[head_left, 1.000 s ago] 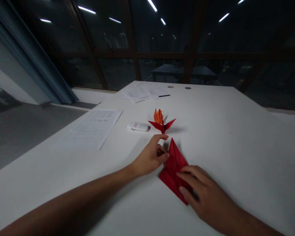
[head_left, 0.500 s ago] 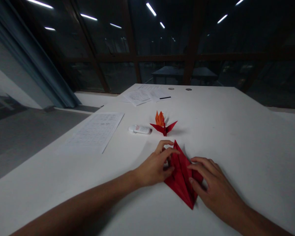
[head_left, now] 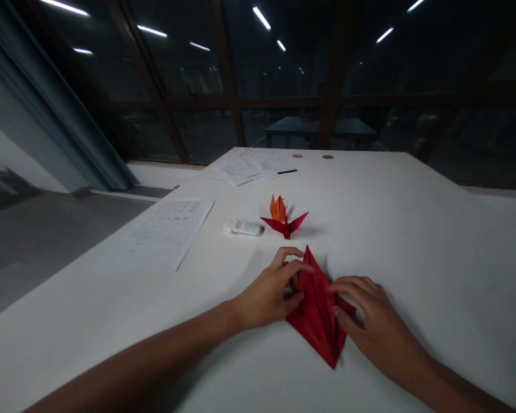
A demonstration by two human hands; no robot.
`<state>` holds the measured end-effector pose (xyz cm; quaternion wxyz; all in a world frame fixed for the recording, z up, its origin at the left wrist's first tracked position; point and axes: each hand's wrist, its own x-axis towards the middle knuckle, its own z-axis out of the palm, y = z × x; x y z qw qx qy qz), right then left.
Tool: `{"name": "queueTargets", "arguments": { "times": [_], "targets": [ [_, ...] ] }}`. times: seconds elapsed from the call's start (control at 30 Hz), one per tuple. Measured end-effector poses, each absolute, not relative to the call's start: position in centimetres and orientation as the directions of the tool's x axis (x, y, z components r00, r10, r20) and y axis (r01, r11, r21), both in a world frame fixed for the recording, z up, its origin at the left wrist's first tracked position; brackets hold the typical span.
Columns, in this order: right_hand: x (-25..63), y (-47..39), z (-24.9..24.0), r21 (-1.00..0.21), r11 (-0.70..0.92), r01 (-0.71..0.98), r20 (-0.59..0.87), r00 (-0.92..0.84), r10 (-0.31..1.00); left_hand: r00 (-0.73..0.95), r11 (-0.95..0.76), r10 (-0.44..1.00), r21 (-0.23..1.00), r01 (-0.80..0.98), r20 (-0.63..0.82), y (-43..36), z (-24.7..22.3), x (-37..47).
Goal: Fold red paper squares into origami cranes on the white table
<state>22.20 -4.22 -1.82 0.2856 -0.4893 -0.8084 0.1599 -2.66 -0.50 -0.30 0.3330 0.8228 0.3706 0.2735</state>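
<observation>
A red folded origami paper (head_left: 316,310), roughly diamond-shaped with a crease down its middle, lies on the table between my hands. Bent over its left side, my left hand (head_left: 270,289) holds it with the index finger and thumb on the paper. From the other side my right hand (head_left: 372,315) grips the right edge, thumb and fingertips around a raised fold. A small pointed flap sticks out under the right fingers. Just beyond stand a finished red paper crane (head_left: 286,225) and an orange paper crane (head_left: 277,208), close behind it.
A white oval item with printed text (head_left: 243,228) lies left of the cranes. A printed sheet (head_left: 167,229) rests near the left edge of the white table (head_left: 413,241). More papers (head_left: 245,166) and a black strip (head_left: 287,171) are farther back, near two round discs.
My right hand's fingers have shifted slightly on the right edge, and more of the side flap shows. My left hand stays in place on the paper. The view has moved a little.
</observation>
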Motion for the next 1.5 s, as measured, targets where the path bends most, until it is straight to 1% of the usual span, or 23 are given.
{"name": "queueTargets", "arguments": {
  "times": [0.2,0.43,0.57,0.7,0.83,0.93,1.07,1.13,1.2,1.33,1.5],
  "targets": [
    [21.9,-4.4,-1.7,-0.548,0.375,0.748,0.306,-0.238,0.922,0.544,-0.487,0.815,0.744,0.458,0.199,-0.4,-0.5,-2.7],
    [21.4,-4.4,-1.4,-0.583,0.328,0.743,0.257,-0.214,0.943,0.548,-0.472,0.819,0.743,0.475,0.170,-1.0,0.0,-2.4],
    [21.6,-4.4,-1.4,-0.601,0.331,0.727,0.241,-0.231,0.943,0.576,-0.486,0.804,0.725,0.488,0.151,-1.5,0.5,-2.4],
    [21.9,-4.4,-1.6,-0.610,0.343,0.714,0.245,-0.241,0.939,0.659,-0.586,0.729,0.666,0.461,0.186,-1.5,0.5,-2.6],
    [22.1,-4.1,-1.8,-0.612,0.348,0.710,0.251,-0.243,0.937,0.716,-0.649,0.669,0.628,0.430,0.201,-1.2,0.5,-2.6],
    [22.1,-3.7,-1.7,-0.589,0.352,0.728,0.252,-0.248,0.935,0.762,-0.711,0.613,0.564,0.420,0.206,-1.1,1.0,-2.4],
    [22.2,-3.4,-1.2,-0.542,0.345,0.766,0.237,-0.255,0.938,0.758,-0.741,0.622,0.461,0.488,0.198,-1.7,1.6,-2.3],
    [22.3,-3.4,-1.1,-0.540,0.365,0.758,0.221,-0.290,0.931,0.760,-0.755,0.619,0.417,0.507,0.198,-1.9,1.6,-2.3],
    [22.5,-3.6,-1.0,-0.565,0.386,0.729,0.204,-0.329,0.922,0.780,-0.778,0.595,0.385,0.497,0.196,-2.0,1.5,-2.2],
    [22.6,-3.6,-1.1,-0.626,0.368,0.687,0.164,-0.346,0.924,0.810,-0.805,0.554,0.375,0.461,0.193,-1.9,1.1,-2.2],
    [22.3,-3.5,-0.8,-0.561,0.453,0.693,0.195,-0.421,0.886,0.797,-0.787,0.572,0.403,0.467,0.195,-1.8,1.0,-2.2]
  ]
}}
